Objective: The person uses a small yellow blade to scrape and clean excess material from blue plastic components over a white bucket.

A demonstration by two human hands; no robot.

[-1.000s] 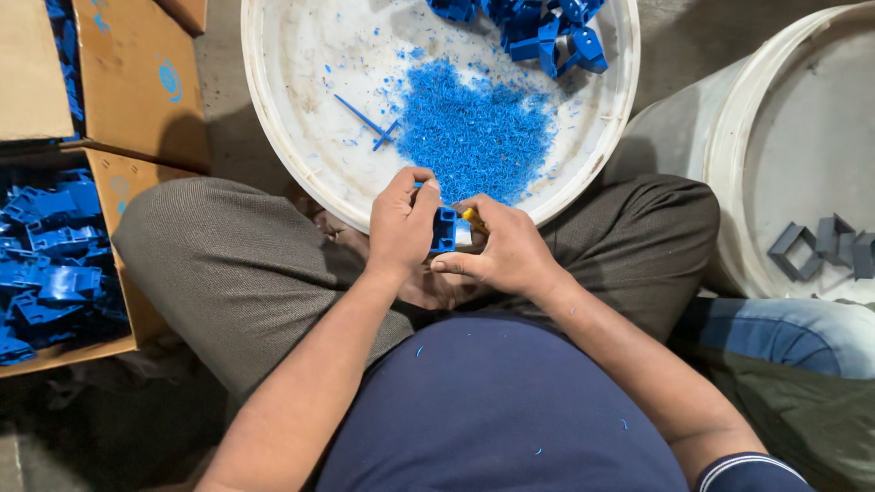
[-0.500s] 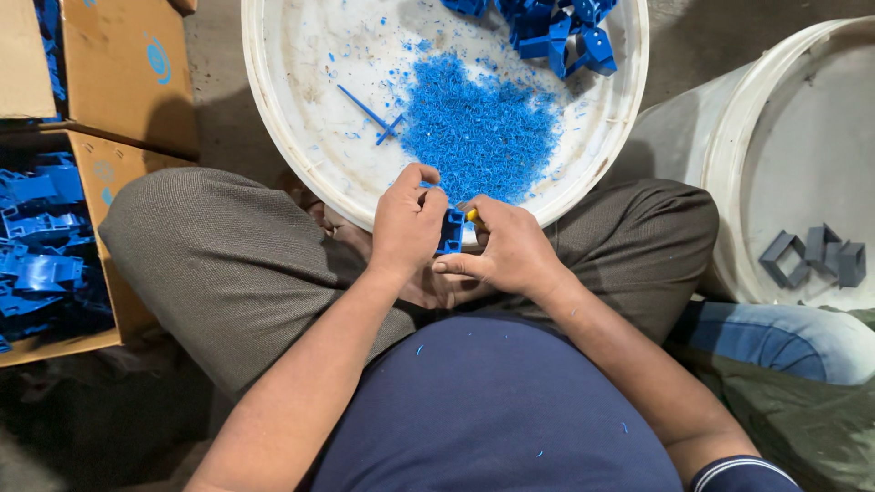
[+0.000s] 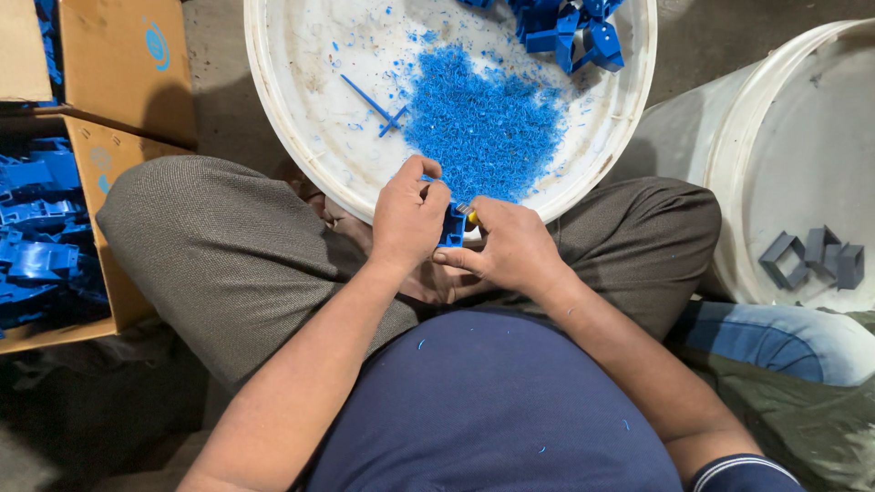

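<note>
Trimming step, I judge: left hand [image 3: 407,219] pinches a blue plastic part [image 3: 452,226]; right hand [image 3: 510,246] grips a small tool [image 3: 468,215]; next needs a steady scrape.

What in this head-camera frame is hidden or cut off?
- Small blue plastic part: mostly covered by left hand and right hand.
- Yellow-tipped tool: only the tip shows; type unclear.
- Open cardboard box of blue parts: cut by left edge.
- White bucket: cut by right edge.

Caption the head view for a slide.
Both hands, left hand and right hand, grip a small blue plastic part over a white plastic basin.
</note>
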